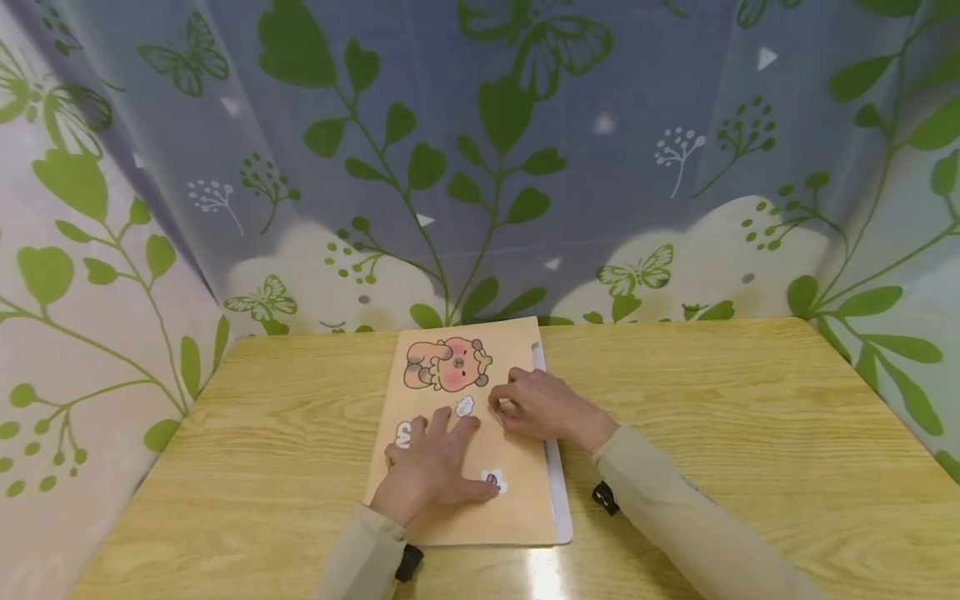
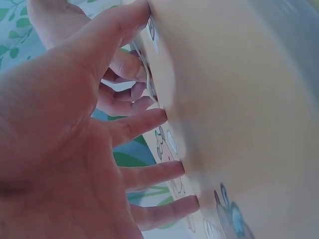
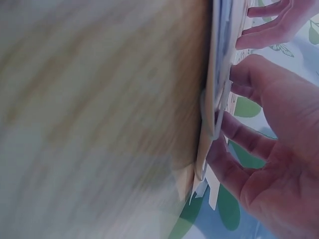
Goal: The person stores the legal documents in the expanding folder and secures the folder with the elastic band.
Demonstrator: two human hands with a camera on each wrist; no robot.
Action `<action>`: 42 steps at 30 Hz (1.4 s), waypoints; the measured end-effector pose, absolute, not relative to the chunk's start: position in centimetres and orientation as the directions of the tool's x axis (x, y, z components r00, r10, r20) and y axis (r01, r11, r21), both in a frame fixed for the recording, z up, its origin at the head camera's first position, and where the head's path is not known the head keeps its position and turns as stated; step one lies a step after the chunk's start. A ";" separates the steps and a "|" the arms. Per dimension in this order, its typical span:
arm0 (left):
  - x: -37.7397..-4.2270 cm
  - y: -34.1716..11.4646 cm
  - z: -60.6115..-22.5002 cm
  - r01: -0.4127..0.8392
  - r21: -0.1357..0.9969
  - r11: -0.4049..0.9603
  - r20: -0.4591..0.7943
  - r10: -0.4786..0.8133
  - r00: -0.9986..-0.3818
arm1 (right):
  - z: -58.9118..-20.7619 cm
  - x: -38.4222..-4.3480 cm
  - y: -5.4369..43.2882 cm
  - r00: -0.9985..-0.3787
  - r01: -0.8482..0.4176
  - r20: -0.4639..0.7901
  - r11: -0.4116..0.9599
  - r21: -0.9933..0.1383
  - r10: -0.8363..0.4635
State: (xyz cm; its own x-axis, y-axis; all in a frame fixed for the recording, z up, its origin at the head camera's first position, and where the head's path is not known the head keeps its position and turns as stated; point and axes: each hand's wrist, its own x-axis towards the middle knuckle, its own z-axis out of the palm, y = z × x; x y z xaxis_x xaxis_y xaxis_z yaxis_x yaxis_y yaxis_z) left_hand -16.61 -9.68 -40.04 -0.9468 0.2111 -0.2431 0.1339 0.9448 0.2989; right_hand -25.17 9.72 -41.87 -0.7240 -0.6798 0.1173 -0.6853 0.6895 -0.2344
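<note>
A peach document folder [image 1: 517, 508] with a cartoon bear lies on the wooden table, and white sheet edges show along its right side. My left hand [image 1: 435, 467] rests on the cover with its fingers spread; in the left wrist view its fingertips [image 2: 175, 169] touch the surface. The right hand [image 1: 536, 404] is over the folder's right part, fingers curled. Between its thumb and fingers it pinches a thin pale flap [image 2: 148, 74], mostly hidden by the hand. The right wrist view has the right hand [image 3: 284, 149] beside the folder's layered edge [image 3: 219, 59].
The wooden table [image 1: 712, 400] extends to both sides of the folder. Behind it hangs a blue curtain [image 1: 645, 183] with green leaves and butterflies, and similar patterned cloth [image 1: 97, 317] stands at the left. Each wrist carries a black strap [image 1: 604, 497].
</note>
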 end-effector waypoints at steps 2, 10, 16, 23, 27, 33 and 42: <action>-16.5 -9.8 -40.0 0.133 0.300 0.945 -0.243 0.210 -0.947 | -42.0 -25.0 9.7 -0.728 -0.681 0.112 0.695 -0.232 -0.676; -16.3 -9.9 -39.7 0.131 0.306 0.943 -0.239 0.209 -0.948 | -42.0 -24.8 9.4 -0.734 -0.675 0.118 0.703 -0.222 -0.668; -16.3 -9.9 -39.9 0.140 0.312 0.940 -0.237 0.220 -0.946 | -42.5 -24.8 10.0 -0.784 -0.609 0.094 0.730 -0.309 -0.614; -16.7 -10.2 -40.1 0.148 0.307 0.940 -0.233 0.225 -0.946 | -42.2 -24.2 11.4 -0.816 -0.556 0.059 0.752 -0.354 -0.575; -16.8 -10.3 -40.1 0.156 0.293 0.943 -0.237 0.229 -0.944 | -42.1 -23.8 12.1 -0.807 -0.572 0.080 0.741 -0.352 -0.585; -16.7 -10.3 -40.1 0.163 0.269 0.949 -0.266 0.236 -0.934 | -42.1 -22.7 13.6 -0.800 -0.589 0.131 0.725 -0.356 -0.586; -16.3 -11.1 -39.8 0.184 0.301 0.936 -0.226 0.258 -0.939 | -41.7 -21.6 16.6 -0.814 -0.571 0.163 0.714 -0.405 -0.558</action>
